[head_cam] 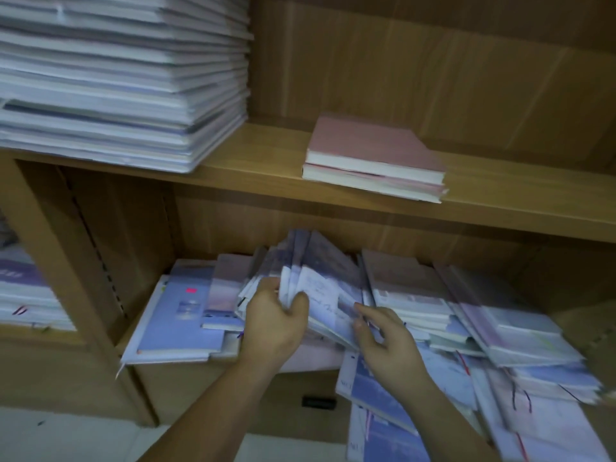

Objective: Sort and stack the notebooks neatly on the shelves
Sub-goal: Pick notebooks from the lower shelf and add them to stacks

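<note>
Notebooks [500, 331] lay jumbled along the lower shelf [578, 323].
Nearest, the left hand [276, 323] gripped a tilted bundle [320, 265] of them, thumb pressed on the front cover; the right hand [388, 341] was loose-fingered, holding nothing, its index tip touching that bundle's edge. Farther up, two pink notebooks [373, 151] sat stacked on the upper shelf [266, 168], with a tall white pile [116, 78] at its left.

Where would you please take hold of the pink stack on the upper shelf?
Probably at its two side edges, coming in from left and right: the pink stack lies flat, page edges toward you, with bare upper shelf on both sides.
</note>
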Demonstrator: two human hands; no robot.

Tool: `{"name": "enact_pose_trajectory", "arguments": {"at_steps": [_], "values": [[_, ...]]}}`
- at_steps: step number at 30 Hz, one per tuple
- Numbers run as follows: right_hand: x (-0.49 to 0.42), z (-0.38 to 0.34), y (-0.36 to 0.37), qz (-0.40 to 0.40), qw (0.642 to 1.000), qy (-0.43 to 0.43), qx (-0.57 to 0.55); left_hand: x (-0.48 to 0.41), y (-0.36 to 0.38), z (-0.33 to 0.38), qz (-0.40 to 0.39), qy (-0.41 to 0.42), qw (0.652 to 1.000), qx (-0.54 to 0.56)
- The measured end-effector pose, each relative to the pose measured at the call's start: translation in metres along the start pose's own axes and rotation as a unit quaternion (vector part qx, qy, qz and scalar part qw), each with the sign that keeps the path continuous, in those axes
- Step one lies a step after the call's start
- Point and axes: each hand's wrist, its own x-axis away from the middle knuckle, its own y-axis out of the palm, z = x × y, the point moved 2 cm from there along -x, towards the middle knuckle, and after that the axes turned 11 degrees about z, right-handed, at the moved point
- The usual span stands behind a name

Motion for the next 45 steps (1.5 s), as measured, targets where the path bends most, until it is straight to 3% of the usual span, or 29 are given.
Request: {"name": "enact_pose_trajectory", "arguments": {"at_steps": [2, 4, 5, 8, 11, 13, 17, 21, 24, 27, 35, 38, 42, 45], "values": [[0.001, 0.001, 0.006, 0.003, 1.000, 0.007, -0.006, -0.010, -0.021, -0.004, -0.005, 0.047, 0.989, -0.140], [0.003, 0.001, 0.014, -0.029, 0.999, 0.022, 0.000, -0.024, -0.034, -0.010, -0.011, 0.080, 0.949, -0.305], [0.002, 0.000, 0.018, -0.038, 0.999, 0.036, -0.002, -0.028, -0.038, -0.012, -0.033, 0.069, 0.946, -0.315], [0.001, -0.005, 0.025, -0.001, 0.995, 0.090, -0.051, -0.032, -0.036, -0.012, -0.089, -0.011, 0.975, -0.203], [-0.002, -0.015, 0.029, 0.034, 0.986, 0.139, -0.089, -0.034, -0.030, -0.012, -0.064, 0.013, 0.969, -0.240], [-0.004, -0.023, 0.032, 0.033, 0.981, 0.156, -0.110, -0.034, -0.026, -0.013, -0.084, -0.018, 0.964, -0.251], [-0.010, -0.032, 0.035, 0.007, 0.984, 0.148, -0.103, -0.032, -0.028, -0.022, -0.139, -0.100, 0.968, -0.183], [-0.011, -0.038, 0.038, 0.000, 0.986, 0.136, -0.100, -0.029, -0.028, -0.027, -0.100, -0.136, 0.973, -0.157], [-0.012, -0.040, 0.039, -0.006, 0.986, 0.132, -0.098, -0.027, -0.029, -0.025, -0.073, -0.183, 0.978, -0.069], [-0.013, -0.039, 0.038, -0.011, 0.986, 0.135, -0.095, -0.023, -0.035, -0.021, -0.099, -0.245, 0.965, -0.008], [-0.003, -0.040, 0.030, -0.080, 0.954, 0.237, -0.165, 0.019, -0.018, -0.001, -0.134, -0.234, 0.957, 0.108], [0.005, -0.046, 0.028, -0.088, 0.951, 0.243, -0.169, 0.023, -0.020, 0.001, -0.133, -0.254, 0.944, 0.165], [0.015, -0.060, 0.021, -0.080, 0.945, 0.228, -0.220, 0.028, -0.036, 0.001, -0.133, -0.205, 0.952, 0.182], [0.024, -0.071, 0.002, -0.075, 0.932, 0.213, -0.284, 0.043, -0.051, 0.005, -0.174, -0.220, 0.934, 0.220]]}}
